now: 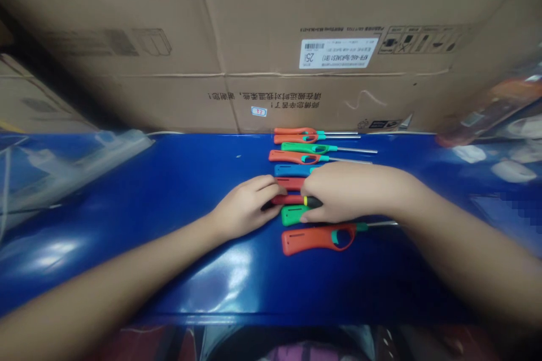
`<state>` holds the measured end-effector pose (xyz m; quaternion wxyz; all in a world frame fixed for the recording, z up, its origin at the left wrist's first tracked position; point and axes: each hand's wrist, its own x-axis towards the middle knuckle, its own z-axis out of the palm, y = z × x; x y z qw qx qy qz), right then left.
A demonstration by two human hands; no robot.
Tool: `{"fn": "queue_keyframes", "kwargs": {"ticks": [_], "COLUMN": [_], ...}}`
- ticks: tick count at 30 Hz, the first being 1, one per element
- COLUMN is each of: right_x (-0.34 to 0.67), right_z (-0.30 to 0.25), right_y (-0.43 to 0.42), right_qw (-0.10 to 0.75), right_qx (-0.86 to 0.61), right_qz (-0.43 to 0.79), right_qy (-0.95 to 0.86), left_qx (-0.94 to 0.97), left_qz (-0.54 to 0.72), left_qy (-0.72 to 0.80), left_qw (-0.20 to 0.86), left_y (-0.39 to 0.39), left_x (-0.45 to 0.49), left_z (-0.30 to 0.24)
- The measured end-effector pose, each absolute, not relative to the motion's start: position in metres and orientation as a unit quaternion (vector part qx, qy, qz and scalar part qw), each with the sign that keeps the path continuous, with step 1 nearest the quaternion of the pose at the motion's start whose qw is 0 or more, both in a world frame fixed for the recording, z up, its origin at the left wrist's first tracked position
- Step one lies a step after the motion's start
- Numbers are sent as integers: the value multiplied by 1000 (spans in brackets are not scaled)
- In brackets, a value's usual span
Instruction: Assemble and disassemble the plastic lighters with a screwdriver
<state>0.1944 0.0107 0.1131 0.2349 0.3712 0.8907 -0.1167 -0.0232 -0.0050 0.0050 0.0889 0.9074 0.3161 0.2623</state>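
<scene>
A row of long-nosed gas lighters lies on the blue table, handles to the left and metal tubes to the right. Between a red lighter (290,183) and a green lighter (292,215) is a slim red stick with a yellow ring and a black part (292,199); its kind I cannot make out. My left hand (249,206) has its fingers closed at the stick's left end. Curled over its black end is my right hand (339,192), which hides the rest of it and parts of the neighbouring lighters. Nearest me lies an orange lighter (313,238).
Farther back are a blue lighter (292,170), more orange ones and a green lighter (305,148). A large cardboard box (178,90) stands along the table's back edge. A power strip (114,152) lies at left; a blurred plastic bottle (486,104) and white pieces (512,171) are at right.
</scene>
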Motion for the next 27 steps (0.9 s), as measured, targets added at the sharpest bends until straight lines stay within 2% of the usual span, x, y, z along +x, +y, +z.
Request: {"fn": "queue_keyframes", "kwargs": {"ticks": [2,7,13,16,27], "right_x": [197,199,190,184,175], "right_z": [118,128,126,118,94], "right_y": [11,10,8,8,14], "right_qw": [185,-45,-202,-235,-249], "right_qx": [354,323,327,353,304], "right_qz": [-110,-113,-160,-150,-148], "right_qy": [910,939,909,893,908], "left_qx": [907,888,880,875,883], "left_qz": [264,314,302,299,307], "left_qy": [311,294,312,326,292], "left_qw": [106,160,193,197,203], "left_y": [-8,-8,-4,-3,1], "left_x": [-22,-23,-23,-23,-26], "left_z": [7,8,2,1,-4]}}
